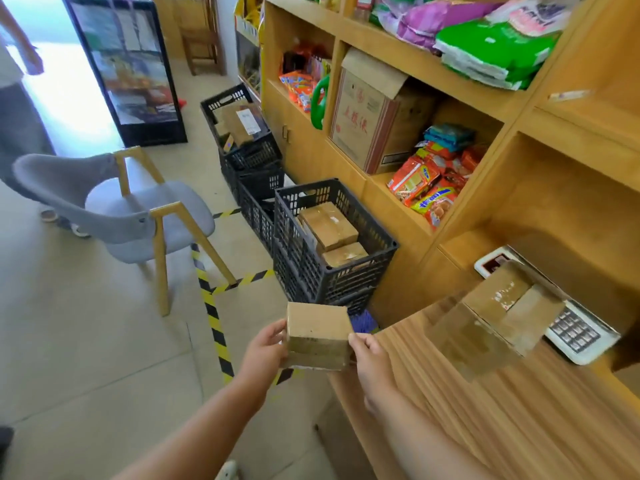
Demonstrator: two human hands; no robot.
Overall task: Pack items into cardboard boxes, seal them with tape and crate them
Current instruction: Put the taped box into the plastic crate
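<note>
Small cardboard box in mid-air, just off worktop left edge, over floor; left hand fingers clamped on box's left side, right hand fingers clamped on its right side; black crate ahead on floor, brown boxes inside; blurred open carton at worktop's far edge; grey chair to left.
</note>
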